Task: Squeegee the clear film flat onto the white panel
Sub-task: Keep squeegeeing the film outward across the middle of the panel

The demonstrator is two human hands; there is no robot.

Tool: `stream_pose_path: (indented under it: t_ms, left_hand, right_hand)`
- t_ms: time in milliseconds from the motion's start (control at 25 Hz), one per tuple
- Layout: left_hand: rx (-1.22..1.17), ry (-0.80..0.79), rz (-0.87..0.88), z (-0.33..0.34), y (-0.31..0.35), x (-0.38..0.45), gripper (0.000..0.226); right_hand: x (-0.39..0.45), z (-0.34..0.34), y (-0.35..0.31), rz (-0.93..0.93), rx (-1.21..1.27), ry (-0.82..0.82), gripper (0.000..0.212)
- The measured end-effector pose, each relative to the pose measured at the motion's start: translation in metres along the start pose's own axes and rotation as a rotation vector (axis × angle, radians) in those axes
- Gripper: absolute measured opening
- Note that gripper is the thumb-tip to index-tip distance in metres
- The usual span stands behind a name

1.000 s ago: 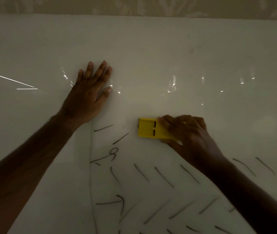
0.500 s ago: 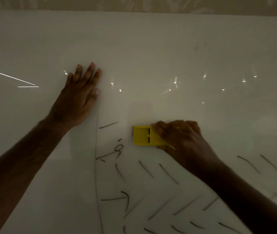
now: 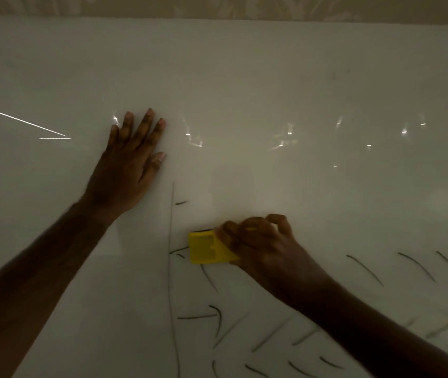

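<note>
Against the frame half a second back, the yellow squeegee (image 3: 210,248) sits lower and a little further left over the dark line marks, and the short stroke and loop that showed just to its left then are now mostly hidden under it. The left hand (image 3: 128,166) has kept its flat pose on the surface, with much the same spread.

Nearest the camera, two bare forearms reach in from the bottom corners. Between them the lower part of the white panel (image 3: 244,77) carries thin dark curved strokes (image 3: 218,317) in slanting rows, and one long thin vertical line (image 3: 172,268) that looks like the film's edge, though I cannot tell for sure. The surface is smooth and glossy.

Further in, the right hand (image 3: 261,241) grips the squeegee, fingers curled over its right end, the index finger lying along its top edge. The tool is a flat rectangular plastic card, matte yellow, with a small notch in its middle; it lies flat on the panel just right of the vertical line.

Beyond it the left hand presses palm down, fingers straight and slightly fanned, left of that line.

Farther still, the clear film (image 3: 285,137) shows only as small bright glints and faint ripples across the panel; a thin bright streak (image 3: 18,120) crosses at far left. A beige patterned strip (image 3: 217,6) runs along the top
</note>
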State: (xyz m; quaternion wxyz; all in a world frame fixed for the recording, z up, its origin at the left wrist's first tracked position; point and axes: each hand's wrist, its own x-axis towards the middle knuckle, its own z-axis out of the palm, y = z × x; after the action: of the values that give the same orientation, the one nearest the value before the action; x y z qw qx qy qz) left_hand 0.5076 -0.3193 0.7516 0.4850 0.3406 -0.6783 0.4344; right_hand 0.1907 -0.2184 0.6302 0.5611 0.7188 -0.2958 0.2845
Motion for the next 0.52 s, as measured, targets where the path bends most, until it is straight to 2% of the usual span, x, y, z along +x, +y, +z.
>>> stream_pose_path:
  t_ms: [80, 200, 320, 400, 520]
  left_hand:
    - [0.017, 0.014, -0.003, 0.002, -0.002, -0.003, 0.063]
    - [0.015, 0.016, -0.005, 0.005, -0.002, -0.003, 0.062]
    - [0.009, 0.028, 0.017, 0.005, -0.006, -0.005, 0.060]
    - [0.006, 0.041, 0.022, 0.005, -0.009, -0.008, 0.060]
    - [0.023, 0.050, -0.020, 0.007, -0.007, -0.014, 0.061]
  right_hand:
    - [-0.002, -0.006, 0.018, 0.007, -0.016, -0.021, 0.057]
    - [0.031, -0.011, 0.033, 0.131, -0.007, 0.031, 0.059]
    - [0.076, 0.000, 0.013, 0.240, -0.002, 0.073, 0.063]
    - [0.084, 0.012, -0.011, 0.198, -0.001, 0.065, 0.065]
    - [0.048, 0.019, -0.034, 0.015, 0.009, 0.029, 0.060]
